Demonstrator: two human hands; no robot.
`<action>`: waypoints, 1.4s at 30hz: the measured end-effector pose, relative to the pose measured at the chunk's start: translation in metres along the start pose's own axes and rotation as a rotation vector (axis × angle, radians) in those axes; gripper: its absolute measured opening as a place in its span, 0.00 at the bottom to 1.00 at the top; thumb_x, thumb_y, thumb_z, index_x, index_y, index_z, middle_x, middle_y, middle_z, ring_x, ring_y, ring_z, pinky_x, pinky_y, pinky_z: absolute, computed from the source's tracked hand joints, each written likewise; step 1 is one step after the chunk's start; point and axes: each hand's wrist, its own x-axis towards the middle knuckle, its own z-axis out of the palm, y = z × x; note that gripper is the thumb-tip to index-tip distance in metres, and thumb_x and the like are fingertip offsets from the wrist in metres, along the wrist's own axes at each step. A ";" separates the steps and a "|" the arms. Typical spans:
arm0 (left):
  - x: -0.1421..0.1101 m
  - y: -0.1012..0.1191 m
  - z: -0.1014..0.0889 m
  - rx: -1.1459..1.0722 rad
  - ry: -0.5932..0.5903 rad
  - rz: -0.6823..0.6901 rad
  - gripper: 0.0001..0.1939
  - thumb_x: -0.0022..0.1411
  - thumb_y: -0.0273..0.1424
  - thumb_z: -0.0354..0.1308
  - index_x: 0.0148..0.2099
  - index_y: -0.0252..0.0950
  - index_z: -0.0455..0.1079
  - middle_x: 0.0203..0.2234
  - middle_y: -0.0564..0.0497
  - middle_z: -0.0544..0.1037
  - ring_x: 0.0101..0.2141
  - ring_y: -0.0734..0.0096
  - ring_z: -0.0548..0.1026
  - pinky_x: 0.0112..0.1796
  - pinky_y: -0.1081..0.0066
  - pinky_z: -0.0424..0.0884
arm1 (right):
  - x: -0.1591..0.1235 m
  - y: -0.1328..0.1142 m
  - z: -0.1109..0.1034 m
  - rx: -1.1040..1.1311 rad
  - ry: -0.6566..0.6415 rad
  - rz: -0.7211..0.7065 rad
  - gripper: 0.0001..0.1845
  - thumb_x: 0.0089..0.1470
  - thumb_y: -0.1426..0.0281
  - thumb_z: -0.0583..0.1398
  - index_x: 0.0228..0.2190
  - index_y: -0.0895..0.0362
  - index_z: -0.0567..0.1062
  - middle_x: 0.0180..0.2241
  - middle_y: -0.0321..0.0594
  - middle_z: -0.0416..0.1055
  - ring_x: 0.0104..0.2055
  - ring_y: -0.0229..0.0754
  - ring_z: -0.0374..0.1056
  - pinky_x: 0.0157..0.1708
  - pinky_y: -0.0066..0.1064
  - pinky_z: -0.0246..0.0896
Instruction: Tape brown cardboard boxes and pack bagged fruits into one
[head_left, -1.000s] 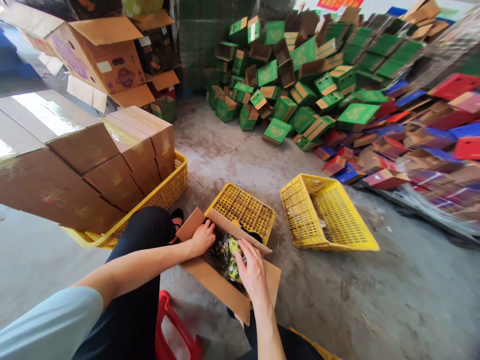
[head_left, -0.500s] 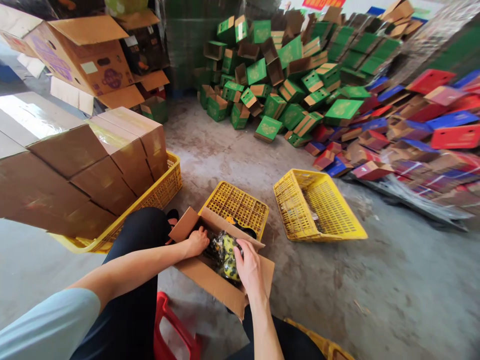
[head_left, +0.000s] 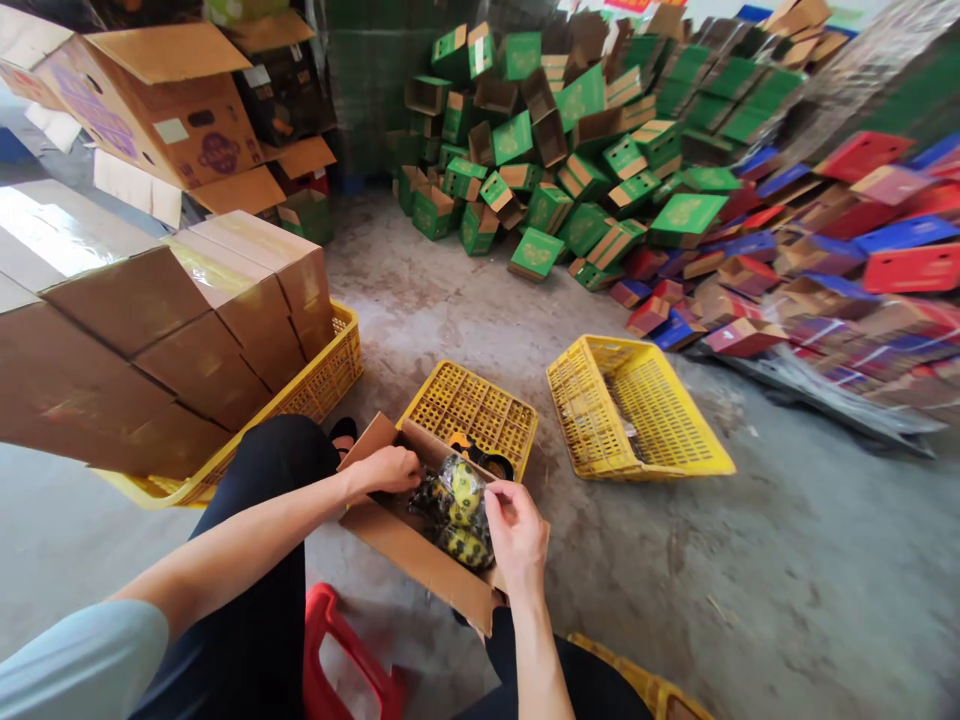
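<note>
An open cardboard box (head_left: pixel 416 560) lies between my knees with its flaps spread. Inside are clear plastic packs (head_left: pixel 463 497) with yellow-green, dark-spotted contents; I cannot tell their kind. My left hand (head_left: pixel 396 468) reaches over the box's left end, fingers curled down by the packs, and what they hold is hidden. At the right end, my right hand (head_left: pixel 519 530) pinches the edge of the clear plastic between thumb and forefinger. Just behind the box, an orange and black tape dispenser (head_left: pixel 472 452) rests on an upturned yellow crate (head_left: pixel 480 400).
On the left, a long yellow crate (head_left: pixel 341 365) carries stacked cardboard boxes (head_left: pixel 202 360). A tilted yellow crate (head_left: pixel 660 410) stands right of centre. Behind are heaps of green boxes (head_left: pixel 536 252) and red-blue boxes (head_left: pixel 907 275). A red stool (head_left: pixel 322 610) is below me.
My right hand has drawn back from over the packs to the box's right end, its fingers now pinched together. The left hand has risen slightly, and more of the packs and tape dispenser shows.
</note>
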 end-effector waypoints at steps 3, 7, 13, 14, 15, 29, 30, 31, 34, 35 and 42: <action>-0.001 0.008 -0.023 -0.417 -0.043 -0.080 0.16 0.69 0.32 0.48 0.50 0.37 0.75 0.40 0.45 0.83 0.38 0.64 0.82 0.40 0.69 0.76 | 0.002 0.002 0.000 0.127 0.004 0.110 0.10 0.60 0.60 0.63 0.37 0.54 0.78 0.36 0.43 0.79 0.39 0.47 0.76 0.42 0.36 0.74; -0.005 0.027 -0.035 -1.141 -0.179 -0.098 0.21 0.63 0.32 0.58 0.59 0.39 0.70 0.48 0.46 0.79 0.43 0.64 0.80 0.41 0.68 0.77 | 0.004 0.006 0.003 0.216 -0.014 0.144 0.13 0.58 0.58 0.65 0.36 0.55 0.78 0.35 0.42 0.79 0.40 0.47 0.76 0.44 0.37 0.73; -0.008 0.043 -0.029 -1.251 -0.198 0.042 0.28 0.57 0.45 0.71 0.55 0.36 0.74 0.41 0.48 0.78 0.36 0.70 0.76 0.38 0.70 0.74 | 0.002 0.007 0.004 0.271 -0.082 0.224 0.23 0.57 0.56 0.67 0.49 0.55 0.77 0.39 0.45 0.81 0.42 0.49 0.78 0.44 0.40 0.76; -0.008 0.043 -0.028 -1.266 -0.180 0.046 0.28 0.56 0.45 0.72 0.54 0.35 0.74 0.39 0.49 0.78 0.34 0.72 0.76 0.37 0.70 0.74 | 0.002 0.008 0.004 0.284 -0.079 0.237 0.26 0.57 0.56 0.67 0.52 0.56 0.76 0.40 0.46 0.82 0.42 0.49 0.79 0.45 0.40 0.76; -0.008 0.043 -0.027 -1.285 -0.155 0.056 0.28 0.55 0.45 0.73 0.53 0.35 0.75 0.38 0.49 0.77 0.33 0.73 0.75 0.37 0.71 0.73 | 0.002 0.009 0.003 0.289 -0.068 0.245 0.27 0.57 0.55 0.67 0.54 0.56 0.75 0.40 0.47 0.82 0.43 0.50 0.79 0.45 0.41 0.77; -0.011 0.056 -0.034 -1.427 -0.032 0.188 0.33 0.59 0.43 0.72 0.64 0.44 0.71 0.66 0.42 0.67 0.62 0.53 0.67 0.56 0.60 0.70 | 0.002 0.010 -0.003 0.314 -0.191 0.212 0.24 0.61 0.53 0.64 0.53 0.51 0.81 0.60 0.46 0.73 0.55 0.55 0.76 0.50 0.45 0.78; -0.013 0.056 -0.036 -1.441 -0.050 0.172 0.32 0.61 0.45 0.69 0.65 0.43 0.70 0.66 0.41 0.65 0.64 0.51 0.66 0.55 0.58 0.71 | 0.003 0.008 -0.004 0.294 -0.189 0.183 0.22 0.60 0.54 0.64 0.52 0.50 0.82 0.61 0.46 0.72 0.58 0.55 0.74 0.53 0.46 0.76; -0.014 0.057 -0.037 -1.447 -0.065 0.158 0.31 0.63 0.47 0.67 0.65 0.42 0.70 0.66 0.40 0.65 0.64 0.50 0.65 0.54 0.57 0.72 | 0.003 0.006 -0.005 0.274 -0.190 0.152 0.20 0.60 0.55 0.65 0.51 0.49 0.83 0.61 0.45 0.72 0.60 0.55 0.72 0.54 0.46 0.75; -0.015 0.057 -0.041 -1.417 -0.102 0.139 0.34 0.61 0.45 0.70 0.65 0.40 0.70 0.62 0.39 0.70 0.59 0.51 0.70 0.51 0.58 0.74 | 0.003 0.002 -0.006 0.247 -0.212 0.088 0.18 0.59 0.57 0.65 0.48 0.48 0.84 0.61 0.46 0.72 0.62 0.56 0.70 0.55 0.47 0.74; -0.015 0.056 -0.042 -1.397 -0.118 0.137 0.35 0.58 0.44 0.72 0.65 0.40 0.70 0.59 0.40 0.72 0.55 0.54 0.73 0.50 0.59 0.75 | 0.003 0.002 -0.006 0.251 -0.220 0.081 0.17 0.60 0.58 0.65 0.48 0.48 0.84 0.61 0.46 0.73 0.62 0.56 0.70 0.56 0.48 0.73; -0.012 0.051 -0.040 -1.225 -0.008 0.231 0.30 0.50 0.38 0.78 0.54 0.35 0.76 0.42 0.48 0.79 0.40 0.68 0.77 0.46 0.69 0.71 | 0.006 0.006 -0.003 0.467 -0.242 0.122 0.24 0.62 0.61 0.58 0.59 0.48 0.76 0.65 0.45 0.68 0.67 0.57 0.63 0.60 0.54 0.68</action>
